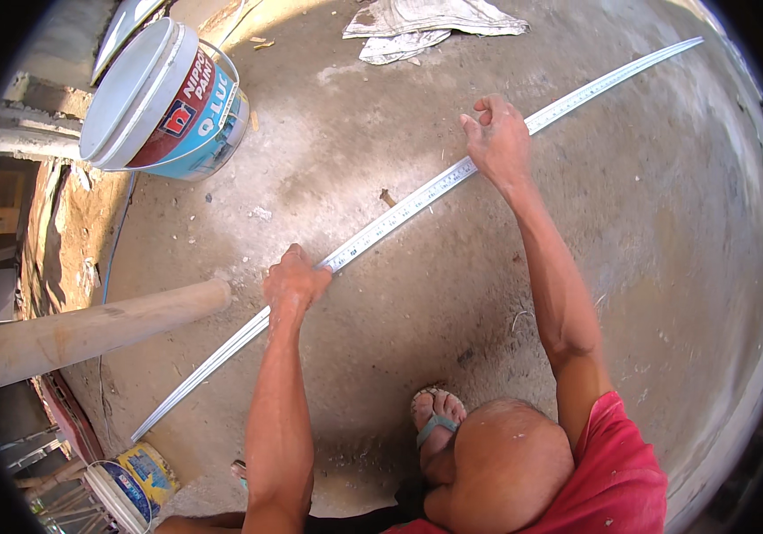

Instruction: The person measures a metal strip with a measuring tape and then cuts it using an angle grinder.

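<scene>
A long, thin, pale metal strip (199, 383) lies slantwise on the ground, from lower left to upper right, looking bowed. Along its middle and upper part runs a white measuring tape blade (404, 206) with dark marks. My left hand (295, 280) is closed over the strip at the blade's lower end, fingertips partly hidden. Farther up, my right hand (499, 142) rests across strip and blade. Its fingers are curled in toward the thumb; anything between them is too hidden to make out.
A lidded paint bucket (181, 111) stands at the far left, with a round pole (101, 334) below it. Another bucket (137, 485) is at the lower left. A white sack (435, 20) lies at the top. My sandalled foot (438, 418) is on the dirt-covered floor (657, 294).
</scene>
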`<state>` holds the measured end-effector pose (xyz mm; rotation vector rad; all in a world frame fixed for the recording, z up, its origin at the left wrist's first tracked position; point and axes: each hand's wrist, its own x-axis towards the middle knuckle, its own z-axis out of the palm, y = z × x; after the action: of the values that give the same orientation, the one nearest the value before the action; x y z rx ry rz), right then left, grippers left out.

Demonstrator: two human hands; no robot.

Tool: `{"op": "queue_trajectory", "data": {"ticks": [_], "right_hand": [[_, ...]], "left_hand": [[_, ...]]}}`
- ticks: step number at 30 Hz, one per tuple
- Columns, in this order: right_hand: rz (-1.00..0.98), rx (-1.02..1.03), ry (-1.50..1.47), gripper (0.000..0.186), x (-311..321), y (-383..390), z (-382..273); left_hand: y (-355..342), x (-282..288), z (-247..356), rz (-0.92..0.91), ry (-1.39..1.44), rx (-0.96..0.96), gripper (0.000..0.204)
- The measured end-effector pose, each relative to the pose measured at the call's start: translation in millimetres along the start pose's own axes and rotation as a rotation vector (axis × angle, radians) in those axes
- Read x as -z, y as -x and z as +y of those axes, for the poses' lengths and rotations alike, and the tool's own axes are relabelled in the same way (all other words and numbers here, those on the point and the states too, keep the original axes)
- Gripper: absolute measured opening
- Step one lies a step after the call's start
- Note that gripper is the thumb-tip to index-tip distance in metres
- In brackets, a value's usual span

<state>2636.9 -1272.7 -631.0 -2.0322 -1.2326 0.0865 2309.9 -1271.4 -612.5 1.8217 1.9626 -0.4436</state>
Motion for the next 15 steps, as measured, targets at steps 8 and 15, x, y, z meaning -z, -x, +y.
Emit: {"op": "queue_trajectory", "data": {"ticks": [8, 15], "right_hand": [[0.374, -0.436, -0.005, 0.057, 25.4, 41.8, 80.2], [0.217, -0.668, -1.332, 0.054, 40.8, 8.7, 66.9]], "left_hand": [[34.5, 34.2, 6.4, -0.136, 0.192, -0.136, 0.024], [62.9, 47.4, -2.1, -0.291, 0.449, -0.353, 0.026]]}}
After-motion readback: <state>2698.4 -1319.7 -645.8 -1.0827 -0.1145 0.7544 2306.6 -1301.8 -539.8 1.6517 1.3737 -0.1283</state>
